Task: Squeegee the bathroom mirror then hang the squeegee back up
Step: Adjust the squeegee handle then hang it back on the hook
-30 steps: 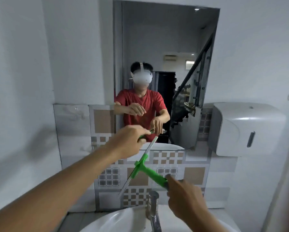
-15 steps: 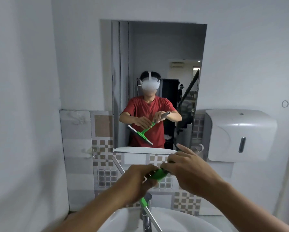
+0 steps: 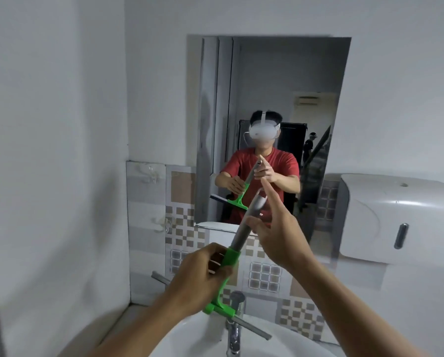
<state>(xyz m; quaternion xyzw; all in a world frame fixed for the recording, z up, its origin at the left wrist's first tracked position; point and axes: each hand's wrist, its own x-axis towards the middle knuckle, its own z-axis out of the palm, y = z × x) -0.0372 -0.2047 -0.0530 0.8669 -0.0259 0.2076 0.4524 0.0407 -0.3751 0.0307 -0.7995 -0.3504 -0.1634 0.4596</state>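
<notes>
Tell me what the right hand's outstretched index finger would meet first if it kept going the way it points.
Probably the mirror: the right hand, pinching the squeegee handle, points up and forward at the glass. Depth is unclear.

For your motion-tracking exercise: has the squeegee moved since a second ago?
Yes. The squeegee has swung round: its blade now sits low over the tap, handle pointing up towards the mirror.

The squeegee (image 3: 230, 258) has a bright green head and a grey handle and blade. White walls (image 3: 61, 124) meet wall tiles (image 3: 182, 228) in beige, brown and grey checks. The sink (image 3: 190, 338) and dispenser (image 3: 396, 217) are white, the tap (image 3: 233, 333) silver.
</notes>
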